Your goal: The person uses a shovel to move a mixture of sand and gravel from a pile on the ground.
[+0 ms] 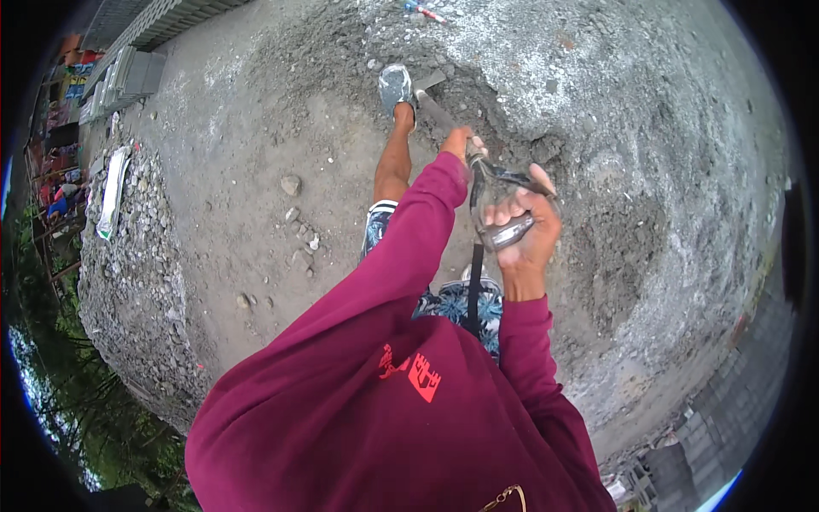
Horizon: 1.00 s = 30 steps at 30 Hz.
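Inspector: In the head view, where is the shovel [438, 113] found?

Clerk: It is held ahead of the body, its shaft slanted away and to the left. What shows of its blade [431, 80] is set at the dark, broken ground [482, 96] (how deep cannot be told).

Inspector: The state of each grip?

Clerk: The right hand [537, 224] is wrapped around the crossbar [508, 232] of the handle, its grip closed. The left hand [461, 143] is placed lower, its grip closed around the shaft.

Inspector: And the footing?

Clerk: A gray shoe [395, 88] is planted just beside the blade; whether it is touching cannot be determined. Loose stones [292, 184] are noted to the left, pale gravel [614, 111] to the right.

Inspector: Which step is in hand?

Clerk: Digging in, it is judged; lifting is not shown.

Inspector: What is called for next?

Clerk: In this assessment, the handle should be pressed down and the load raised level, with the shoe kept clear.
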Available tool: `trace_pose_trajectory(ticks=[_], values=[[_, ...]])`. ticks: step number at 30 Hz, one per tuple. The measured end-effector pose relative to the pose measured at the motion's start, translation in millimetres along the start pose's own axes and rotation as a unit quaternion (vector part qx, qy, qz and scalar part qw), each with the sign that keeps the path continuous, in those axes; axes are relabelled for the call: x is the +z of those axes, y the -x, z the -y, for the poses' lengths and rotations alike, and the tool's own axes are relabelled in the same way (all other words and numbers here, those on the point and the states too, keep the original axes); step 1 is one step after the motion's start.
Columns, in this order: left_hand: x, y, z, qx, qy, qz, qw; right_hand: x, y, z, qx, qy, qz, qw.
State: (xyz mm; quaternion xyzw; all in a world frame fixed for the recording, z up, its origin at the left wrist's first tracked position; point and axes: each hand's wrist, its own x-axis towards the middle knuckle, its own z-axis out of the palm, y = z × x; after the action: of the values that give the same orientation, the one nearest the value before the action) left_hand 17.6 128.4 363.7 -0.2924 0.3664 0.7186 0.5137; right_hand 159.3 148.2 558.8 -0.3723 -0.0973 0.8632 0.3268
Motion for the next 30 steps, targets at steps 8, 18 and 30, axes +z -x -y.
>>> trace_pose_trajectory(ticks=[8, 18, 30], values=[[-17.0, 32.6, 41.5, -0.023, -0.009, -0.124, 0.992, -35.5, 44.6, 6.3, 0.037, 0.061, -0.033, 0.997], [-71.6, -7.1, 44.8, -0.037, -0.019, -0.150, 0.988, -28.1, -26.0, 15.1, 0.032, 0.035, 0.006, 0.999], [-17.0, 48.6, 11.6, -0.033, -0.085, -0.174, 0.981, -9.6, 46.0, -4.1, 0.002, 0.044, -0.001, 0.999]])
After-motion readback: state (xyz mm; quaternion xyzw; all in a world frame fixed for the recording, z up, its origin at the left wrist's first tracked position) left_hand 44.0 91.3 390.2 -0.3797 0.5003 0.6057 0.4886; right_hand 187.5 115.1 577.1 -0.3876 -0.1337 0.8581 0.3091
